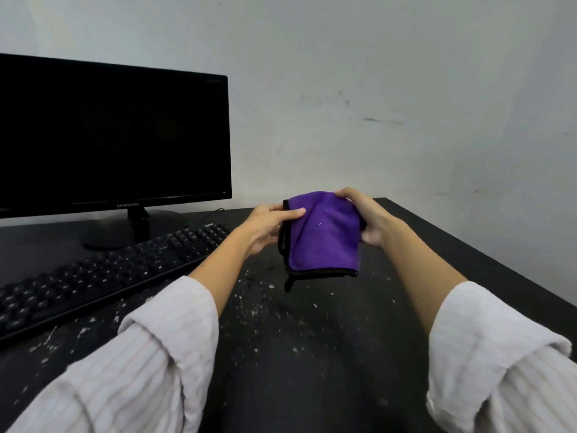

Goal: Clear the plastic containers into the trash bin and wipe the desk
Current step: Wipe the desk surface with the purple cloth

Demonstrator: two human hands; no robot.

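Observation:
A folded purple cloth with a black hem hangs in the air above the black desk. My left hand pinches its left edge between thumb and fingers. My right hand grips its upper right corner from behind. The desk top under the cloth is speckled with white crumbs and dust. No plastic container or trash bin shows in this view.
A dark monitor stands at the back left on its stand. A black keyboard lies slanted in front of it. The desk's right edge runs diagonally, and a white wall rises behind.

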